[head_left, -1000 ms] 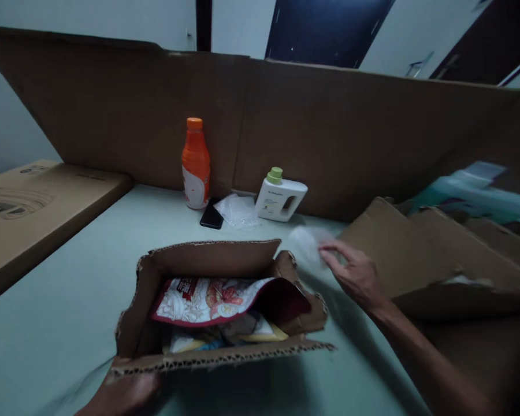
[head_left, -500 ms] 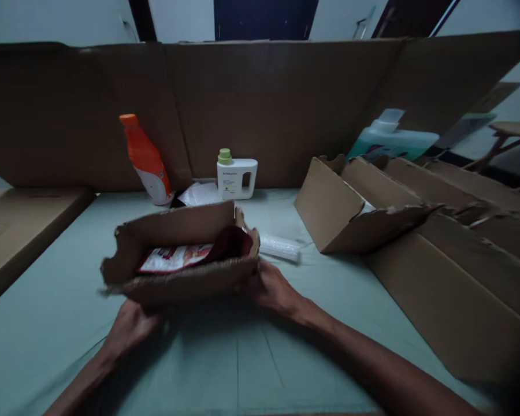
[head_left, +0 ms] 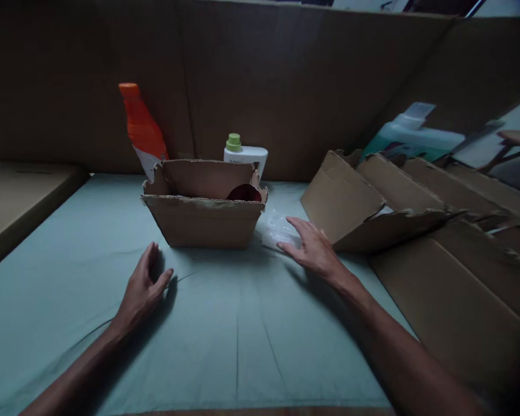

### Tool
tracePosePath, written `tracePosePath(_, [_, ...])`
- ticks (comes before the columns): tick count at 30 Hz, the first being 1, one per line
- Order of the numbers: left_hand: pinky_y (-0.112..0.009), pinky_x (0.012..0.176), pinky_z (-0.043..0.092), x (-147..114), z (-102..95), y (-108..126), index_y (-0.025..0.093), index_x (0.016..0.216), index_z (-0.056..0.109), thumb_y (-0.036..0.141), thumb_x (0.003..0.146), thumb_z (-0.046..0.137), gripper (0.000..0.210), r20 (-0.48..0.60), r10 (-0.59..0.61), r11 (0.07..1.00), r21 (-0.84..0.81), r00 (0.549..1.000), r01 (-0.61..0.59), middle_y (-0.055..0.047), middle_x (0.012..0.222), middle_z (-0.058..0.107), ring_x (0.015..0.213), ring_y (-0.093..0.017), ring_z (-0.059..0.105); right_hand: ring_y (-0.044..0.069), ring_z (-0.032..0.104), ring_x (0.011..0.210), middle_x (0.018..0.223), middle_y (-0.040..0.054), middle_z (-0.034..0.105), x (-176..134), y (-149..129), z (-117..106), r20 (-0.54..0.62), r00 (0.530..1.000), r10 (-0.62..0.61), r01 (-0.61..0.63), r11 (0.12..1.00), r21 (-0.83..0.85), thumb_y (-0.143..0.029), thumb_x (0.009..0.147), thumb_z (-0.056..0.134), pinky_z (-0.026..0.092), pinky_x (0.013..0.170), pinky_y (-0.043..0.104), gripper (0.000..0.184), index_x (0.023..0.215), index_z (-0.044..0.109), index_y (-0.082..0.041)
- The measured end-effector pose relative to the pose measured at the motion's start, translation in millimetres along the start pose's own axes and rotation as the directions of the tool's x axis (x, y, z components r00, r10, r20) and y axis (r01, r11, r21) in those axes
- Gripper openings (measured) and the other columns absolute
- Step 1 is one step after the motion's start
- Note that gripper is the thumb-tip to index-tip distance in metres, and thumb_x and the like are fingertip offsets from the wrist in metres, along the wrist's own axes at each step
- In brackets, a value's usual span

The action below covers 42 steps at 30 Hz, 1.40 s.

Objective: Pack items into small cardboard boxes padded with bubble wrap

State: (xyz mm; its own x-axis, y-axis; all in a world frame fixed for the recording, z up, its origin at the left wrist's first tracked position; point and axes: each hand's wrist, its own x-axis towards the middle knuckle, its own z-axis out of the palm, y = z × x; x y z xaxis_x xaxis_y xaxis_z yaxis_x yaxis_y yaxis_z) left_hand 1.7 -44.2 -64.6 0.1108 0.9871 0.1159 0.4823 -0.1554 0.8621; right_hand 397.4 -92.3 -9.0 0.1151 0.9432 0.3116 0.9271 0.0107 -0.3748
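Note:
An open-topped cardboard box (head_left: 203,224) stands on the cloth-covered table, and the dark red edge of a packet (head_left: 245,193) shows inside it. My left hand (head_left: 142,287) is open in front of the box's left end, thumb apart from the fingers and holding nothing. To the right of the box, my right hand (head_left: 311,245) is open at a clear bubble-wrap piece (head_left: 279,229). Whether its fingers touch the wrap I cannot tell. Behind the box are an orange bottle (head_left: 145,134) and a white bottle with a green cap (head_left: 246,154), both partly hidden by it.
Several cardboard bins (head_left: 346,199) line the right side, with a teal liquid jug (head_left: 416,138) behind them. A flat cardboard box (head_left: 30,199) lies at the left. A tall cardboard panel (head_left: 260,86) closes off the back of the green cloth (head_left: 225,341).
The cardboard box, held up and tilted in both hands before, now stands on the table. Both hands have let go; the right has moved right to the bubble wrap. The view has tipped down.

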Motion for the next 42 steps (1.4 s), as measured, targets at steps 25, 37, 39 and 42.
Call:
tracePosePath(25, [-0.052, 0.112, 0.043, -61, 38.3, 80, 0.018, 0.136, 0.056, 0.042, 0.095, 0.054, 0.048, 0.219, 0.407, 0.911, -0.023, 0.887, -0.412, -0.015, 0.139, 0.061, 0.131, -0.028, 0.055, 0.030, 0.052, 0.130, 0.137, 0.0121, 0.062, -135, -121, 15, 0.198, 0.777, -0.598, 0.524, 0.788, 0.323, -0.028, 0.085, 0.071, 0.039, 0.108, 0.051, 0.026, 0.110, 0.072, -0.023])
tracePosePath(37, [-0.052, 0.106, 0.045, -99, 28.3, 56, 0.024, 0.158, 0.024, 0.022, 0.083, 0.064, 0.085, 0.578, 0.434, 0.796, 0.112, 0.691, -0.594, -0.015, 0.135, 0.056, 0.122, -0.030, 0.053, 0.042, 0.051, 0.130, 0.140, 0.0218, 0.059, -57, -32, 39, 0.055, 0.997, 0.061, -0.058, 0.996, -0.067, -0.041, 0.084, 0.066, 0.041, 0.103, 0.060, 0.046, 0.122, 0.064, -0.015])
tracePosePath(39, [-0.051, 0.102, 0.048, -102, 32.5, 59, 0.023, 0.159, 0.016, 0.014, 0.079, 0.062, 0.092, 0.534, 0.476, 0.775, 0.122, 0.699, -0.620, -0.013, 0.129, 0.057, 0.116, -0.029, 0.054, 0.038, 0.053, 0.128, 0.132, 0.0175, 0.065, -54, -27, 41, 0.072, 0.997, 0.028, -0.026, 0.999, -0.029, -0.036, 0.084, 0.063, 0.043, 0.100, 0.056, 0.025, 0.103, 0.068, -0.019])
tracePosePath(42, [-0.051, 0.101, 0.049, -109, 36.4, 61, 0.020, 0.149, 0.036, 0.008, 0.080, 0.056, 0.073, 0.430, 0.545, 0.759, 0.113, 0.720, -0.641, -0.013, 0.121, 0.060, 0.115, -0.028, 0.055, 0.031, 0.060, 0.120, 0.118, 0.0108, 0.072, -64, -38, 30, 0.005, 0.991, -0.133, 0.131, 0.986, 0.106, -0.027, 0.089, 0.056, 0.045, 0.097, 0.048, 0.010, 0.085, 0.064, -0.022])
